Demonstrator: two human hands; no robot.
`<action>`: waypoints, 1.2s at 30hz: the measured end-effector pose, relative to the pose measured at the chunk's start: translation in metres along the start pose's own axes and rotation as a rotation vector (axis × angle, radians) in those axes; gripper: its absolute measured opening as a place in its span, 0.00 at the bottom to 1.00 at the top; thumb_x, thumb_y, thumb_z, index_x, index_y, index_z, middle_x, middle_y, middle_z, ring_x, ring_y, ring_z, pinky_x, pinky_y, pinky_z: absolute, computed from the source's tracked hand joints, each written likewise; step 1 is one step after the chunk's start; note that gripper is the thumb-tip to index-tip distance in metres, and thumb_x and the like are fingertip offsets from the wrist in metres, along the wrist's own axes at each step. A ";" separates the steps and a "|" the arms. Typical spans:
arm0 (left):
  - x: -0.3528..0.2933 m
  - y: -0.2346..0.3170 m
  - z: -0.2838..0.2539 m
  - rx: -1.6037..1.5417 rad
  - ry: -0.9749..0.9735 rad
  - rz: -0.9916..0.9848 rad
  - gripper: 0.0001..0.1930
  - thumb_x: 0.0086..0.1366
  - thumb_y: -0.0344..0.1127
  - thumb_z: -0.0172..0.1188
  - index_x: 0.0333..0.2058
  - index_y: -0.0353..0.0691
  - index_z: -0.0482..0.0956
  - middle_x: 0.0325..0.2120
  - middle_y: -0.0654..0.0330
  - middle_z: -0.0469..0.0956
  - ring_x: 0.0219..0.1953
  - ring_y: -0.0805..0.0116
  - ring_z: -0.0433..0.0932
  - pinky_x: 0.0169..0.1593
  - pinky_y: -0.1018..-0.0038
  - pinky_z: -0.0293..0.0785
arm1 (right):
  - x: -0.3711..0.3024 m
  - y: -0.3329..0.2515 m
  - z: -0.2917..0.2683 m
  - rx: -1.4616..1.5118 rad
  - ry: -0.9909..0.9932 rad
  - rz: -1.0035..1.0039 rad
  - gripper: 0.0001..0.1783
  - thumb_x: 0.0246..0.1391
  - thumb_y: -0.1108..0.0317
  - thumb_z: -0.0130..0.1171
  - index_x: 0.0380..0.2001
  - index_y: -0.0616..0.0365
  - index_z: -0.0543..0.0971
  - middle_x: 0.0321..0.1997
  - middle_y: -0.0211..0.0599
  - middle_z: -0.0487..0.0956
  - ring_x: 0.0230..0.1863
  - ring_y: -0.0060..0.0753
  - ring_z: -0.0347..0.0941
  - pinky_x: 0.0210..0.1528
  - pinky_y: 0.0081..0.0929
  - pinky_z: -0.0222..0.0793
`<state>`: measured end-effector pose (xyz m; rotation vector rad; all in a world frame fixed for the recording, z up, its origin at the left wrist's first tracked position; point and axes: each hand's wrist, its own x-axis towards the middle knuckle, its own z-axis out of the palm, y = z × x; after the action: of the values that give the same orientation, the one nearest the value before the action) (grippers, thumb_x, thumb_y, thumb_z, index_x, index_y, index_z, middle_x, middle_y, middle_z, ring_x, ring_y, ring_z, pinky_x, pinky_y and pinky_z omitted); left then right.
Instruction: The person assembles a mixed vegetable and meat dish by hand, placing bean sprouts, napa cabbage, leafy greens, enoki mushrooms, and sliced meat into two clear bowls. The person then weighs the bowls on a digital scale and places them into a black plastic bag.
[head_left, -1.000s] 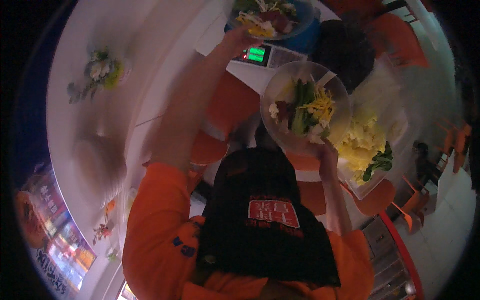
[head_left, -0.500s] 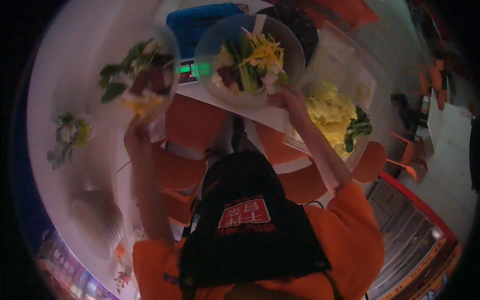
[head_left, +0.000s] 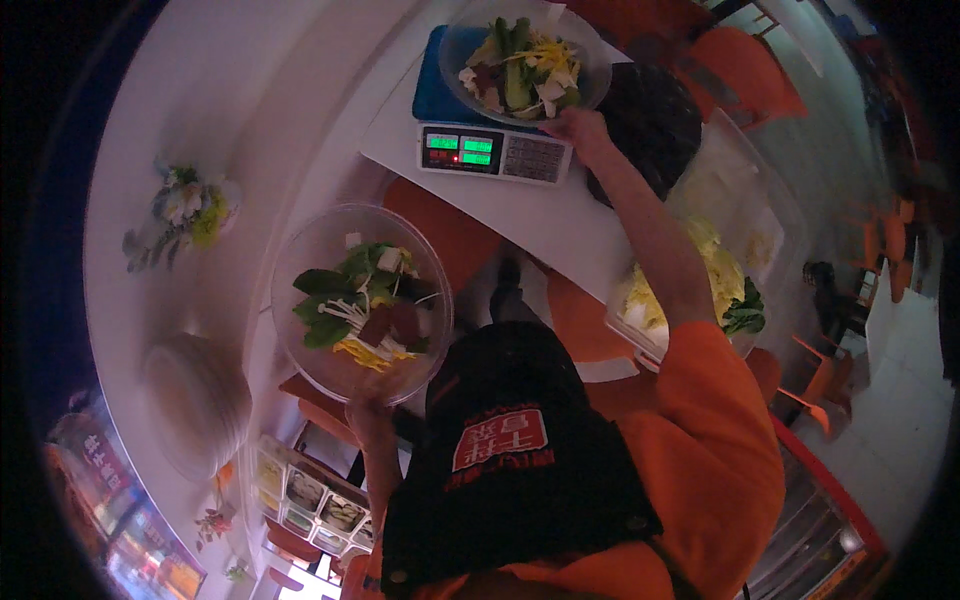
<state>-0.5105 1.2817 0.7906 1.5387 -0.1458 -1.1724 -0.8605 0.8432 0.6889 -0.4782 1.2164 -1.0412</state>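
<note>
My right hand (head_left: 580,132) grips the near rim of a clear round bowl (head_left: 597,82) holding leafy greens, yellow shreds, white pieces and dark red slices. That bowl is over the blue pan (head_left: 432,88) of a white digital scale (head_left: 545,172) with lit green displays; I cannot tell whether its full weight rests there. Nearer to me, at left, my left hand (head_left: 372,412) pinches the near rim of a second clear bowl (head_left: 300,262). Inside it lie green leaves (head_left: 325,310), enoki mushrooms (head_left: 345,315), dark red slices (head_left: 390,325) and yellow strips (head_left: 370,355).
Right of the scale sits a black plastic bag (head_left: 655,125), then a clear tub (head_left: 765,205) with pale yellow cabbage (head_left: 705,275). Orange chairs (head_left: 440,220) stand under the white table (head_left: 480,205). Stacked bowls (head_left: 195,405), flowers (head_left: 190,215) and a tray of food compartments (head_left: 320,510) are at left.
The right bowl has moved away from me, over the scale pan. The left bowl has come nearer to me, apart from the scale. My view has shifted too. Both hands keep their rims.
</note>
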 end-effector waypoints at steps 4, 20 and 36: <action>0.000 -0.012 -0.007 0.637 -0.010 0.243 0.17 0.52 0.21 0.52 0.42 0.32 0.77 0.41 0.52 0.78 0.43 0.61 0.78 0.46 0.69 0.74 | 0.000 -0.005 -0.004 -0.252 -0.183 -0.158 0.25 0.52 0.61 0.58 0.44 0.74 0.67 0.36 0.56 0.77 0.37 0.51 0.78 0.39 0.35 0.79; 0.004 -0.038 -0.015 0.266 0.024 -0.131 0.18 0.61 0.32 0.47 0.49 0.34 0.70 0.44 0.53 0.75 0.44 0.60 0.76 0.45 0.68 0.74 | -0.030 -0.002 -0.025 0.243 -0.073 0.055 0.44 0.52 0.46 0.59 0.58 0.66 0.52 0.49 0.65 0.68 0.50 0.55 0.71 0.50 0.49 0.71; 0.059 -0.004 -0.001 0.466 -0.017 0.136 0.14 0.57 0.26 0.53 0.43 0.33 0.75 0.36 0.53 0.77 0.38 0.65 0.76 0.43 0.68 0.73 | -0.004 0.002 -0.034 -0.040 -0.229 0.032 0.15 0.52 0.69 0.50 0.40 0.69 0.72 0.39 0.52 0.77 0.42 0.45 0.76 0.46 0.36 0.75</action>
<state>-0.4825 1.2451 0.7529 1.8882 -0.5588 -1.0907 -0.8905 0.8551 0.6784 -0.5903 1.0392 -0.9094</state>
